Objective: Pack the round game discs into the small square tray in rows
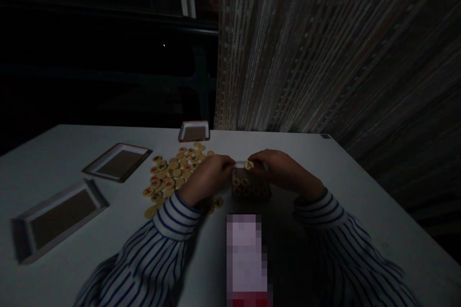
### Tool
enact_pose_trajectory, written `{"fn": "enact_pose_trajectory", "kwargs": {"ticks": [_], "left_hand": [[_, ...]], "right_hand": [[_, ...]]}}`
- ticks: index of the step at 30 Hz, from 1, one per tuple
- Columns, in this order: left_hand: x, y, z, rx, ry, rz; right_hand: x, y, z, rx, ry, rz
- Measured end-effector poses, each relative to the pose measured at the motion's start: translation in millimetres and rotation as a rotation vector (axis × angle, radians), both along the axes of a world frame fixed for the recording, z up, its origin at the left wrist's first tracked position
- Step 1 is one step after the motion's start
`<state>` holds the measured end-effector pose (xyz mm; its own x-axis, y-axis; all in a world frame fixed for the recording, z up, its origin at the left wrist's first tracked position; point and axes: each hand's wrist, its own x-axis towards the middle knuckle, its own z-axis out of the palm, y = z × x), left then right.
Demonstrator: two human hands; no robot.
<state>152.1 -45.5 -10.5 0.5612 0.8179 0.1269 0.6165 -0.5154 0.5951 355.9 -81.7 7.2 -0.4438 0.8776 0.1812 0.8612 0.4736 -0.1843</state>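
right fingers (pixel 257 155) pinch a round piece (pixel 248 165) over a box (pixel 240 165), left fingers (pixel 226 160) at the box's far corner.

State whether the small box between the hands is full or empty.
The box is partly filled: Chinese chess pieces sit along its near side, while it looks bare beyond. The right hand hides one corner.

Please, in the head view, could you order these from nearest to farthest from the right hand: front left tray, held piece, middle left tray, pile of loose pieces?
1. Held piece: in the right hand.
2. Pile of loose pieces: to its left.
3. Middle left tray: left of the pile.
4. Front left tray: farthest left, closer to the camera.
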Motion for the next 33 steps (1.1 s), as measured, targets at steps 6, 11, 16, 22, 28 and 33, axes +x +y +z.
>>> {"fn": "enact_pose_trajectory", "kwargs": {"ticks": [6,11,16,22,28,33], "left_hand": [[0.9,-5.4,1.4,0.042,0.141,-0.06],[1.0,-5.0,-2.3,0.045,0.208,-0.067],[1.7,-3.3,-6.0,0.059,0.225,-0.079],[1.9,-2.4,-8.8,0.067,0.239,-0.083],[2.0,-2.0,-7.6,0.057,0.261,-0.09],[1.0,-3.0,-6.5,0.055,0.267,-0.086]], "right_hand": [[3.1,3.0,-5.2,-0.08,-0.048,0.005],[6.0,5.4,-13.5,-0.178,-0.204,-0.042],[5.5,7.7,-20.6,-0.222,-0.344,-0.069],[2.0,8.9,-24.5,-0.241,-0.431,-0.056],[1.2,8.7,-26.0,-0.258,-0.431,-0.055],[0.7,7.7,-24.6,-0.272,-0.441,-0.065]]}}
